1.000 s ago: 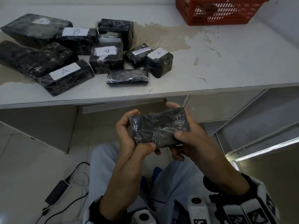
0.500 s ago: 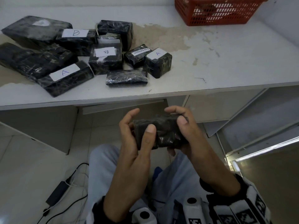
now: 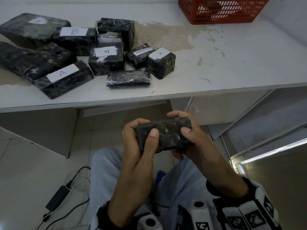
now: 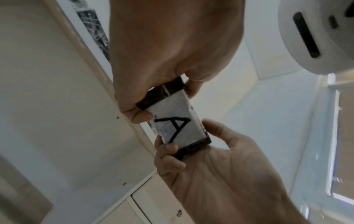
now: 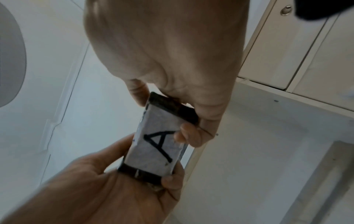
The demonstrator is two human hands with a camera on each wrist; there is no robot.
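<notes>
Below the table's front edge, over my lap, I hold a small black film-wrapped package [image 3: 167, 135] in both hands. My left hand [image 3: 142, 138] grips its left end with the thumb on the top face. My right hand [image 3: 187, 131] grips the right end, thumb also on top and fingers curled round the far edge. Seen from below in the wrist views, the package's underside carries a white label [image 4: 176, 125] with a handwritten "A" [image 5: 159, 145]. Fingertips of both hands press on that labelled face.
On the white table [image 3: 232, 67] lie several black wrapped packages, labelled A [image 3: 62, 73], B [image 3: 105, 52] and EXCEPTION [image 3: 143, 50]. A red basket [image 3: 222, 12] stands at the back right. A power adapter and cables [image 3: 56, 198] lie on the floor at the left.
The package has been turned in my hands, from its broad face toward me to a flatter lie. My left thumb has moved from under it onto its top.
</notes>
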